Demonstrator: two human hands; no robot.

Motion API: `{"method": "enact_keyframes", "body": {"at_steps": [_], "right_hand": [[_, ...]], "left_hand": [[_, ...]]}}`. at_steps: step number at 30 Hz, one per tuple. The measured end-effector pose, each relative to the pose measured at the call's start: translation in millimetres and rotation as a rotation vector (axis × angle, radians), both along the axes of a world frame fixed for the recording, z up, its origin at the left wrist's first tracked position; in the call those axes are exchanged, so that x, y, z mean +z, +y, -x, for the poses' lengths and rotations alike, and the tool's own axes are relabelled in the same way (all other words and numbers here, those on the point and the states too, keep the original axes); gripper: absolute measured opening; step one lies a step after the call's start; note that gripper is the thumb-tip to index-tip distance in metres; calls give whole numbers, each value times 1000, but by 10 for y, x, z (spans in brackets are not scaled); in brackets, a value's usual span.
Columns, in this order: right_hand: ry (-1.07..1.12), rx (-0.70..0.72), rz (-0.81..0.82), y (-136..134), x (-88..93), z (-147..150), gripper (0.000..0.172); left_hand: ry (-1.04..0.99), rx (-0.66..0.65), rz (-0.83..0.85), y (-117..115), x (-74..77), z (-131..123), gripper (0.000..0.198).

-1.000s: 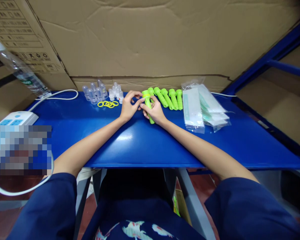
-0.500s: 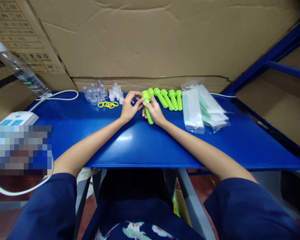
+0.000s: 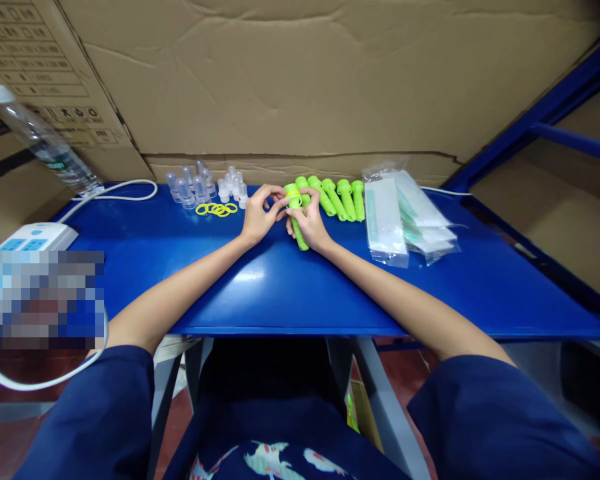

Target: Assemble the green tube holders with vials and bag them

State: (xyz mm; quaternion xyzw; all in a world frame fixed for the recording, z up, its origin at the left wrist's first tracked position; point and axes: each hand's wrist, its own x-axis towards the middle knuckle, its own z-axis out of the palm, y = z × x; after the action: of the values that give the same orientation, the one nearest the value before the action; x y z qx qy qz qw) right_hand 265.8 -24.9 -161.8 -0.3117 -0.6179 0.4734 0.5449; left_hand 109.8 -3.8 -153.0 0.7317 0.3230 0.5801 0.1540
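Observation:
My right hand grips a bright green plastic tube by its shaft, its wide end pointing away from me. A yellow ring sits around the tube's neck. My left hand pinches at that ring and neck with thumb and fingertips. Both hands rest over the middle back of the blue table. More green tubes lie in a row just right of my hands. Loose yellow rings lie left of my left hand.
Clear plastic caps and small white pieces stand at the back left. Sealed clear bags are stacked at the right. A water bottle, a white power strip and its cable lie at the far left. Cardboard backs the table.
My left fingers have closed in onto the neck of the green tube. The right hand has turned the tube slightly and kept its grip.

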Motion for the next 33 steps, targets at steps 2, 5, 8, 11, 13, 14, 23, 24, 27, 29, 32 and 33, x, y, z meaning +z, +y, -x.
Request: {"method": "enact_keyframes", "body": {"at_steps": [2,5,8,11,13,14,23,24,27,29,32,33], "right_hand": [[2,-4,23,-7,14,-2,59],[-3,-15,60,-2,33,-14,57],[-38,-17,49,24,27,-23,61],[-108,-13,-3,52,-13,-22,77],[-159,-18,-39,59,-44,-18,90],[-180,-23,-54,58,-56,-15,96],[-270,-76,-115,72,-105,-8,101],[-276,-97,-128,88,-125,-21,97],[-278,-173,-142,152,-205,-66,87],[-285,-204,-118,199,-248,-88,83],[-349,-207,-89,243,-262,-103,84],[-383,-205,-95,248,-255,-105,85]], "left_hand": [[-3,-8,-2,2,-8,-3,40],[-9,18,36,45,-42,2,37],[-53,61,111,117,-93,18,33],[-117,67,179,166,-129,27,28],[-141,57,211,170,-133,23,24],[-144,49,222,166,-130,18,22],[-16,-86,245,138,-105,5,27],[7,-94,240,138,-104,4,29],[93,-95,220,142,-102,-2,35],[125,-87,228,153,-107,-4,36],[137,-66,248,180,-124,-1,36],[138,-59,249,187,-129,2,37]]}}
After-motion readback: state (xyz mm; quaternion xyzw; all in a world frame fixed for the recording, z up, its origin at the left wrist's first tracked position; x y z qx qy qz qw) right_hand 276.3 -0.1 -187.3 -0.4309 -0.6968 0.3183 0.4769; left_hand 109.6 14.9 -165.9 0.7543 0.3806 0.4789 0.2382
